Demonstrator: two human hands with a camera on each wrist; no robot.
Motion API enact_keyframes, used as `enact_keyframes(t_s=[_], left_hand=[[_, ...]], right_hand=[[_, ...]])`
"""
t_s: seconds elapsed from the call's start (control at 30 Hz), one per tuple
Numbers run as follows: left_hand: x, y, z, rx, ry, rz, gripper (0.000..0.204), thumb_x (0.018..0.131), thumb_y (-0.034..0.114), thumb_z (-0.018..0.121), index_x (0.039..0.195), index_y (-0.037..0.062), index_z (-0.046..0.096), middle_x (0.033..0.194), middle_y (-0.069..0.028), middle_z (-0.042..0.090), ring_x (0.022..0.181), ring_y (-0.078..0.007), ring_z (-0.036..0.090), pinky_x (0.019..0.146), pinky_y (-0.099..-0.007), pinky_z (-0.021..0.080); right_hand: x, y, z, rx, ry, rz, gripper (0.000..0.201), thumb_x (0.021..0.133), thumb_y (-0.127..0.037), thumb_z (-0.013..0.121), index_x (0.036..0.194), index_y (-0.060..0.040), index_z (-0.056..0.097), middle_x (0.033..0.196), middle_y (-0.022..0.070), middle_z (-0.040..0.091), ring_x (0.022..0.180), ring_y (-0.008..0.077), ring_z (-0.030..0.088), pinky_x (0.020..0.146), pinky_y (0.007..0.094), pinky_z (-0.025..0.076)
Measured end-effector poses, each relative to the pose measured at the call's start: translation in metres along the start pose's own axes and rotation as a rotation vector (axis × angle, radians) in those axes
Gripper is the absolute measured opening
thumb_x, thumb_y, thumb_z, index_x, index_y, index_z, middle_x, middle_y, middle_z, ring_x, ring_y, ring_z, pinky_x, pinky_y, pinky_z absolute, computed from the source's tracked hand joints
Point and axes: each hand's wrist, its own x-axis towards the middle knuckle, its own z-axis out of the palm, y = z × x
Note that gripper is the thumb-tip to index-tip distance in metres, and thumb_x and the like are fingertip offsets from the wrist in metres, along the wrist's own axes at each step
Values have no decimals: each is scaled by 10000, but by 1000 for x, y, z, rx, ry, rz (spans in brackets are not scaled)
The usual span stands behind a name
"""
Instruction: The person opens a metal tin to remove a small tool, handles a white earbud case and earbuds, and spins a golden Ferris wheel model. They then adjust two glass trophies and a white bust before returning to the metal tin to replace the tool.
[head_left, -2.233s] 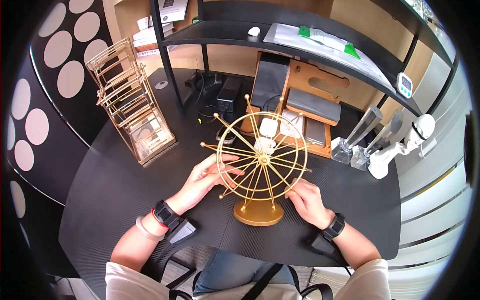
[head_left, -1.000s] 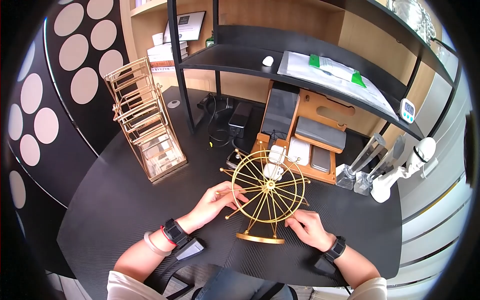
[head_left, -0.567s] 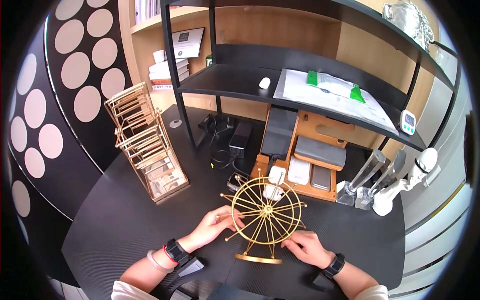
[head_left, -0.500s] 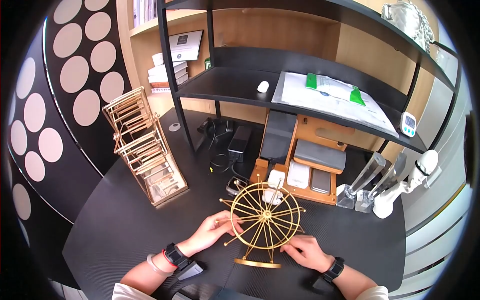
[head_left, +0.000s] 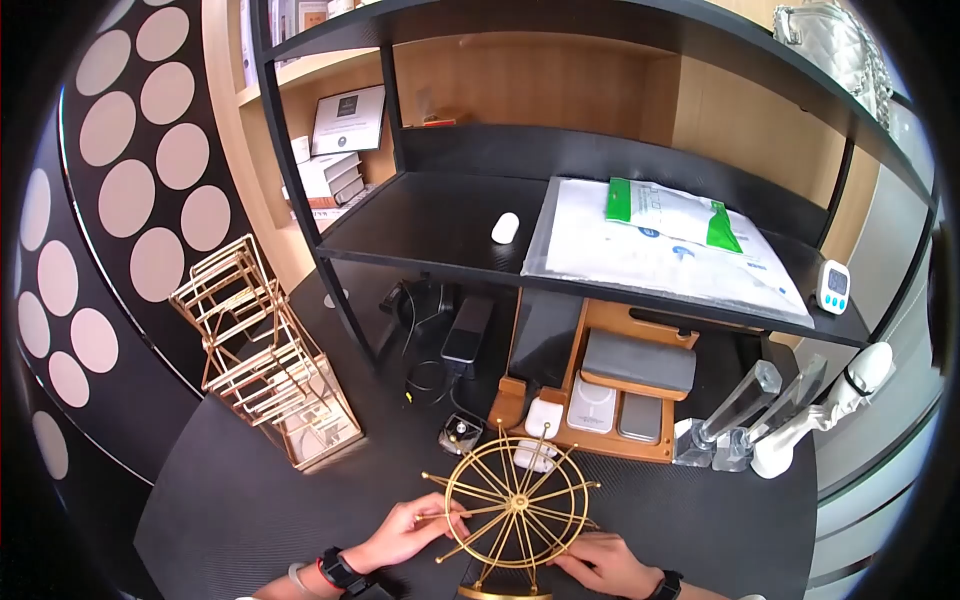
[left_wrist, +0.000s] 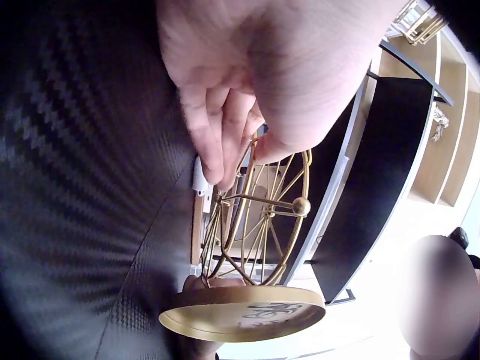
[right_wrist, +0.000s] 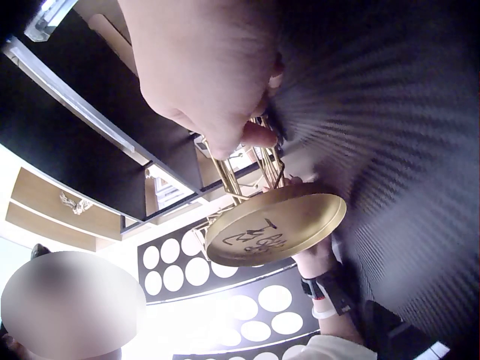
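A gold wire Ferris wheel model (head_left: 518,503) stands between both hands at the lower middle of the head view, its round base (head_left: 505,593) cut by the bottom edge. My left hand (head_left: 400,532) pinches the wheel's left rim between thumb and fingers; the left wrist view shows that hand (left_wrist: 277,67) above the tilted base (left_wrist: 244,315). At the lower right rim, my right hand (head_left: 608,565) grips the wheel with curled fingers. Dark writing shows on the base's underside (right_wrist: 274,225) in the right wrist view, below the right hand (right_wrist: 206,75).
A gold wire rack (head_left: 270,370) stands on the desk at left. Behind the wheel are a wooden organizer (head_left: 560,425), a watch (head_left: 461,433) and cables. Crystal pieces (head_left: 735,405) and a white figure (head_left: 815,425) stand at right, beneath a black shelf (head_left: 440,225) bearing papers (head_left: 650,250).
The head view has tilted upward, so the wheel and both hands sit lower in it. The base, earlier showing its broad top, now appears edge-on. Both hands remain at the rim.
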Motion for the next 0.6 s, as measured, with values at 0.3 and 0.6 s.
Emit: enact_keyframes(t_s=[0.3, 0.6], left_hand=[[0, 6, 5, 55, 33, -13, 225, 1014, 129, 541, 1151, -40, 596, 954, -113, 715, 905, -153, 679, 815, -287, 536], [13, -10, 0, 64, 9, 83, 251, 1031, 212, 518, 1103, -12, 605, 894, -58, 681, 792, -93, 639, 727, -244, 519]], right_hand=[[2, 2, -4, 23, 3, 16, 104, 918, -88, 626, 939, -5, 685, 847, 175, 676, 735, 350, 650, 673, 390, 521], [-8, 23, 7, 8, 29, 117, 125, 952, -120, 614, 950, -42, 711, 770, 100, 675, 605, 160, 614, 576, 295, 485]])
